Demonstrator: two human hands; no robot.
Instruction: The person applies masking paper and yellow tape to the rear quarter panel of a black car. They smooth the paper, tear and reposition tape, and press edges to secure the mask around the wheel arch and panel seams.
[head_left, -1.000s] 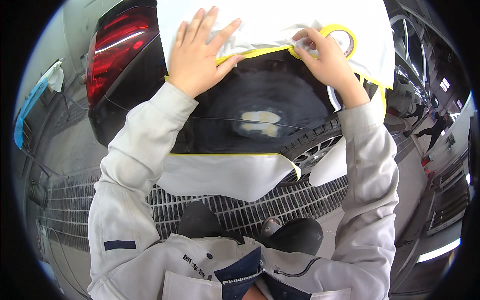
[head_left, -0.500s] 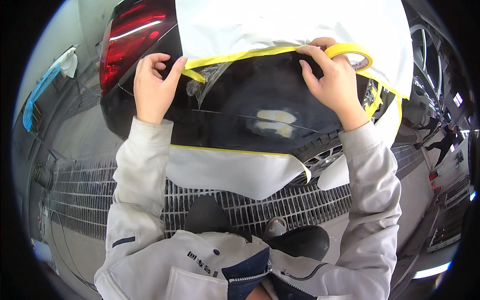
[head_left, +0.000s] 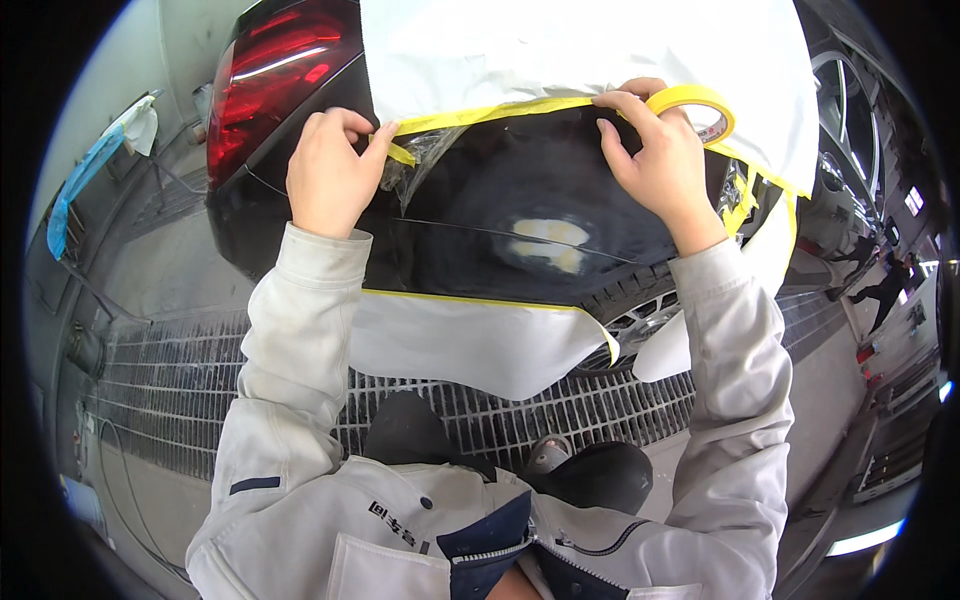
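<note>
A yellow masking tape strip (head_left: 500,107) runs along the lower edge of white masking paper (head_left: 580,45) over a dark car body panel (head_left: 480,185). My left hand (head_left: 335,172) is closed at the strip's left end, thumb and fingertips meeting there. Around the roll of yellow masking tape (head_left: 728,118), my right hand (head_left: 660,160) is closed, its index fingertip against the strip and its thumb apart, over the panel. Crumpled clear plastic film (head_left: 425,160) and a short tape tail hang beside my left thumb. Pale sanded patches (head_left: 548,245) show lower on the panel.
A red tail light (head_left: 270,85) is at the far left of the car. More white paper (head_left: 470,345) hangs below the panel, near the wheel (head_left: 640,320). Underfoot lies a metal floor grating (head_left: 180,390). Another person (head_left: 885,290) is at the distant right.
My left hand has shifted right along the tape, and its fingers have drawn in toward the thumb. My right hand and the tape roll have barely moved. The view has shifted slightly.
</note>
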